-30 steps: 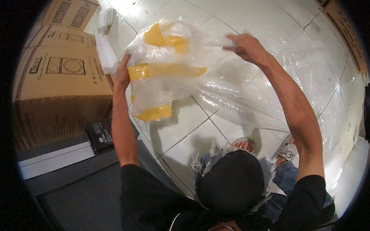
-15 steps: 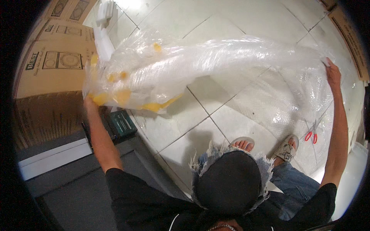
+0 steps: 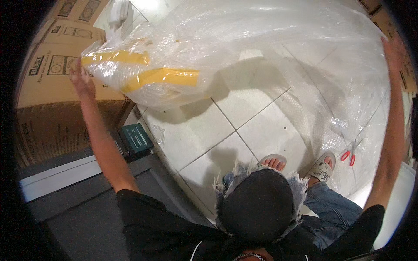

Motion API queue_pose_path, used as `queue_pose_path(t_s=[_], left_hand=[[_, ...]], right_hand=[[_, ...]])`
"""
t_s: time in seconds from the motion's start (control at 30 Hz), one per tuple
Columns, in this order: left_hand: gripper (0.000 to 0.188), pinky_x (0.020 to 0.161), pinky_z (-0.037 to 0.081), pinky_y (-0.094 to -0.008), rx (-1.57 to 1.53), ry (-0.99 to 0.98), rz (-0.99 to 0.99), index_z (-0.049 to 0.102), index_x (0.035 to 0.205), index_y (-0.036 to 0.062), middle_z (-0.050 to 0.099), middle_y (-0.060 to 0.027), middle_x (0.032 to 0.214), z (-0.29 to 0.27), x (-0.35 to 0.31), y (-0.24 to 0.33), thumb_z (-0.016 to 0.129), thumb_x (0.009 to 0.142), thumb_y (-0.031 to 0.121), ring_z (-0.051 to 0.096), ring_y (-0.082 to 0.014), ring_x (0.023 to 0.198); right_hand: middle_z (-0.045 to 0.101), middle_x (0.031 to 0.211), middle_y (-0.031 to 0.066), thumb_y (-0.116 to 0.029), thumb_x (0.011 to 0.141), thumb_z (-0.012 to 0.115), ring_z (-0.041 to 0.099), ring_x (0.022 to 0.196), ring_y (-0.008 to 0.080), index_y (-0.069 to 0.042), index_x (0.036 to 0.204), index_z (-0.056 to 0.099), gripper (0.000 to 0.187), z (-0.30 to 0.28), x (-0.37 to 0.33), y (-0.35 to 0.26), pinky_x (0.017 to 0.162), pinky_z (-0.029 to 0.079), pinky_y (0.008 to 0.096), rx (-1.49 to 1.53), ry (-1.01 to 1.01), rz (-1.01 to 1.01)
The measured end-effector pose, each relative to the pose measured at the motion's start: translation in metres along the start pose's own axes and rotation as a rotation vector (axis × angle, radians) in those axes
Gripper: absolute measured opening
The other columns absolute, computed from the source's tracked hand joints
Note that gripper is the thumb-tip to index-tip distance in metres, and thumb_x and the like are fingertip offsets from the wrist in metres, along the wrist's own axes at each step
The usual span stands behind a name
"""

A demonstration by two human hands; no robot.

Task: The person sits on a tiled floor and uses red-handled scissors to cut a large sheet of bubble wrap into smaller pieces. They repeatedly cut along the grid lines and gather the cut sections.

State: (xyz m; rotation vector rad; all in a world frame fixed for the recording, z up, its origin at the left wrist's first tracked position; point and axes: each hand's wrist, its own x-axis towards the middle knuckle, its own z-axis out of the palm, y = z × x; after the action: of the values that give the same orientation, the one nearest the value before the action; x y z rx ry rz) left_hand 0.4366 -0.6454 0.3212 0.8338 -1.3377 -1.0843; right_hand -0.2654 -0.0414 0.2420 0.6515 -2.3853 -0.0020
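A large clear sheet of bubble wrap (image 3: 261,32) is stretched across the far side in front of me, lifted partly off the floor, with a shadow under its near edge. Strips of yellow tape (image 3: 167,77) cling to its bunched left end. My left hand (image 3: 84,81) grips that left end, beside a cardboard box; its fingers are slightly blurred. At the far right, my right hand (image 3: 394,54) is closed on the sheet's other edge, with its fingertips partly hidden. Red-handled scissors (image 3: 349,157) lie near my right foot, by the trailing wrap.
Stacked cardboard boxes (image 3: 61,93) stand at the left, above a dark grey panel (image 3: 109,213). A small dark green box (image 3: 137,138) sits on the panel's far edge. More cardboard (image 3: 407,74) is at the far right. White tiles (image 3: 204,150) cover the floor.
Both hands have moved up and outward, spreading the bubble wrap wider and farther away. The yellow tape strips now lie flatter and face me. The scissors have shifted slightly.
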Motion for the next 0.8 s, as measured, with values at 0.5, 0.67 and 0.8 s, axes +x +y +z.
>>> queue_pose_path(t_s=[0.5, 0.67, 0.8], left_hand=[[0.044, 0.107, 0.036, -0.0420, 1.191, -0.790, 1.021, 0.064, 0.118, 0.0173, 0.057, -0.0033, 0.127, 0.012, -0.124, -0.124, 0.057, 0.078, -0.001, 0.048, -0.0283, 0.122], [0.045, 0.106, 0.036, -0.0392, 1.382, -0.521, 1.050, 0.063, 0.121, 0.0155, 0.063, -0.0037, 0.123, -0.059, -0.026, -0.053, 0.056, 0.080, -0.003, 0.052, -0.0267, 0.121], [0.043, 0.103, 0.038, -0.0381, 1.432, -0.503, 0.635, 0.061, 0.122, 0.0120, 0.061, -0.0063, 0.126, -0.080, 0.011, -0.041, 0.062, 0.080, 0.004, 0.055, -0.0277, 0.116]], right_hand=[[0.063, 0.105, 0.0206, -0.006, 0.083, 0.052, 0.063, 0.095, 0.0342, -0.003, 0.118, 0.058, 0.035, -0.033, -0.276, -0.243, 0.084, 0.049, 0.0397, 1.060, -0.589, -0.173], [0.063, 0.109, 0.0196, 0.001, 0.081, 0.048, 0.062, 0.102, 0.0283, -0.001, 0.119, 0.057, 0.040, -0.038, -0.244, -0.124, 0.089, 0.046, 0.0331, 0.897, -0.623, -0.089], [0.060, 0.120, 0.0193, -0.002, 0.084, 0.050, 0.056, 0.115, 0.0304, -0.002, 0.123, 0.056, 0.039, -0.032, -0.253, -0.071, 0.099, 0.041, 0.0364, 0.763, -0.909, 0.170]])
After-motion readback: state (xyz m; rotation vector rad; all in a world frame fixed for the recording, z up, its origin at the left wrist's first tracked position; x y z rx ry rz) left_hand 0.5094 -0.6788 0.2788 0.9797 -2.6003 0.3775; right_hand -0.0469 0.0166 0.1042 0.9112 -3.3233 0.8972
